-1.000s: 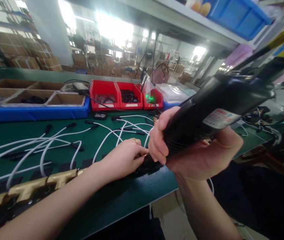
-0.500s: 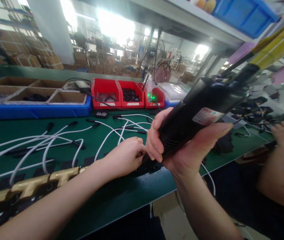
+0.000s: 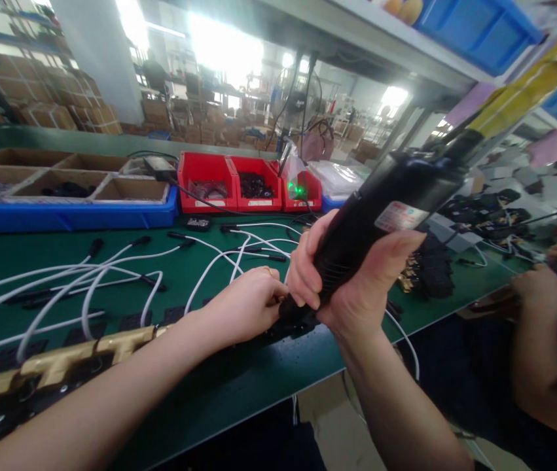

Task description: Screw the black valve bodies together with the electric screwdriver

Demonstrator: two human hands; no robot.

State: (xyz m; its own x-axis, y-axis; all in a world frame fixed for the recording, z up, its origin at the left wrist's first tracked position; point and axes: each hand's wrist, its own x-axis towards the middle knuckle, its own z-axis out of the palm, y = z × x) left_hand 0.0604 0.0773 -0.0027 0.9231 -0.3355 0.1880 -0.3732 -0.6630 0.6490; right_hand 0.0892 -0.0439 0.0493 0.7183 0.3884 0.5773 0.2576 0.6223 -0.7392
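gripping black electric screwdriver (image 3: 391, 199) in right hand (image 3: 351, 291), tip down on small black part (image 3: 292, 327) at near edge of desk (image 3: 239, 386). pinching that part with left hand (image 3: 243, 304). looks mid-fastening; next calls for holding tip square.

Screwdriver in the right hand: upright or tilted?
Tilted. The screwdriver leans up and to the right from its tip, which is low by the left hand; the right hand grips its body.

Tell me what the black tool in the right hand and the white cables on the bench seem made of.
The black tapered power tool looks like matte moulded plastic: ribbed grip, stuck-on label. The white round cables look like smooth, flexible plastic or rubber sheathing: they bend in loose loops.
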